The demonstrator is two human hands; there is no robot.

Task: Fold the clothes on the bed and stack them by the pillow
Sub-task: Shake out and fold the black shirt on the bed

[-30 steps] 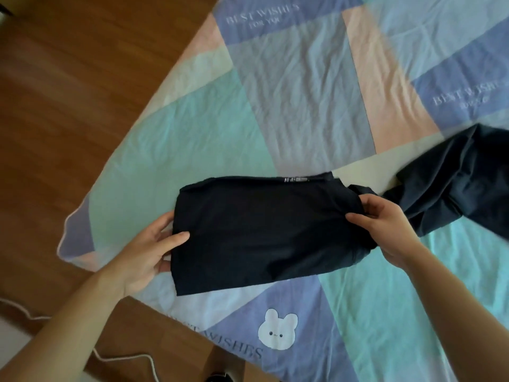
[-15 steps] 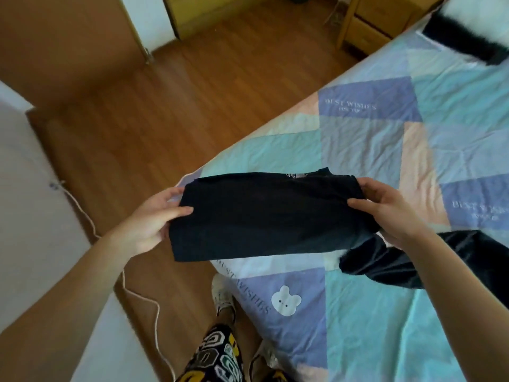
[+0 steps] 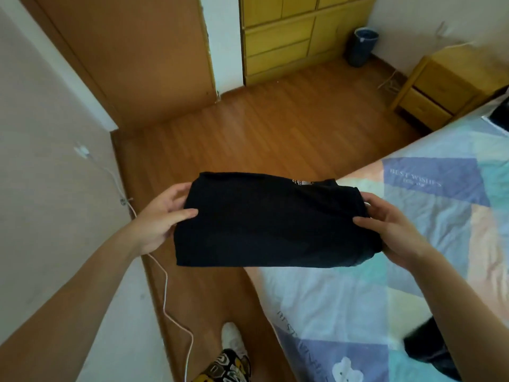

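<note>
Now the left hand [image 3: 162,219] and the right hand [image 3: 391,224] are each pinching one end of the folded black shirt [image 3: 272,221], holding it up in the air over the edge of the bed [image 3: 446,216]. It is looking soft, light and floppy, so holding both ends is keeping it folded.

I see an evenly lit room in soft daylight, brightest on the bed [image 3: 429,205] at the right; I cannot tell the source. Shadows are faint. The folded dark garment [image 3: 270,219] reads almost pure black, its creases lost. Focus is fair mid-frame, but the lower right corner smears with motion blur. Wide-angle bending curves the wall [image 3: 49,166] and door [image 3: 132,56] at the left edge.
</note>
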